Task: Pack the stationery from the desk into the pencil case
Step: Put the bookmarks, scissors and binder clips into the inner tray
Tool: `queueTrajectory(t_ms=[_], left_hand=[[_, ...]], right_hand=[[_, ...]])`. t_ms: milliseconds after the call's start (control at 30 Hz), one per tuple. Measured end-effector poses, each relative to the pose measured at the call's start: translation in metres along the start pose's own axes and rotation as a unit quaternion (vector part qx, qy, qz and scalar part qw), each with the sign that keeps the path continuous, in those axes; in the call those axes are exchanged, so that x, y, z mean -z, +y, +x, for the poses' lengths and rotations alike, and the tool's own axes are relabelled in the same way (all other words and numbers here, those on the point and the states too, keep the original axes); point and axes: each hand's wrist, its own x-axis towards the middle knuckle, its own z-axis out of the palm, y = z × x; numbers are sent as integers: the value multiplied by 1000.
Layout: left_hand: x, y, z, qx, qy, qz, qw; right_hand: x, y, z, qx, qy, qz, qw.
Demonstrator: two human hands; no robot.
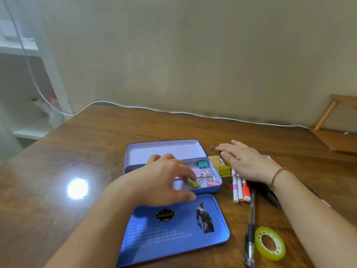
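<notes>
Blue pencil case [216, 187] lid print unreadable; left hand [166, 178] pinches yellow clip [193, 183]; right hand [245, 161] flat.

Both forearms are bare, no sleeves showing, and a thin reddish-brown braided bracelet [278, 174] circles the right wrist.
</notes>
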Motion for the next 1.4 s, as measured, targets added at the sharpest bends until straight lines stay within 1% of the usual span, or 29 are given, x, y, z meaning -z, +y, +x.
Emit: queueTrajectory(t_ms=[100, 233, 467, 633, 667, 733, 800, 833, 900, 933, 1000, 1100, 1167, 1400], left_hand=[[0, 3, -1, -4, -5, -21, 1000], [0, 4, -2, -7, -12, -22, 1000], [0, 7, -2, -10, -24, -25, 999], [1, 8, -4, -17, -39, -49, 998], [1, 7, -4, -18, -38, -47, 998], [1, 7, -4, -17, -34, -38, 999], [2, 6, -4, -17, -26, -34, 999], [3, 6, -4, -17, -23, -33, 999], [3, 6, -4, -16, -25, -35, 999], [3, 6, -3, -16, -31, -34, 999], [1, 8, -3, -13, -42, -25, 999], [0, 10, -2, -8, -47, -15, 999], [1, 9, -3, -4, -46, -14, 999], [2, 5, -3, 5, -35, 0, 999]], right_hand=[[4, 4, 0, 0, 2, -20, 1000], [12, 5, -5, 9, 64, -28, 998], [15, -3, -8, 11, 67, -51, 996], [12, 1, -7, 6, 94, -30, 995], [13, 2, -7, 9, 113, -24, 993], [18, 3, -8, 25, 179, 2, 984], [26, -4, -11, 56, 228, 64, 970], [29, -12, -14, 76, 226, 105, 965], [32, -31, -19, 116, 178, 175, 961], [30, -41, -21, 133, 155, 191, 960], [23, -54, -23, 157, 135, 182, 961], [14, -63, -25, 175, 139, 144, 964], [12, -63, -24, 171, 145, 125, 966], [12, -60, -20, 112, 216, 180, 953]])
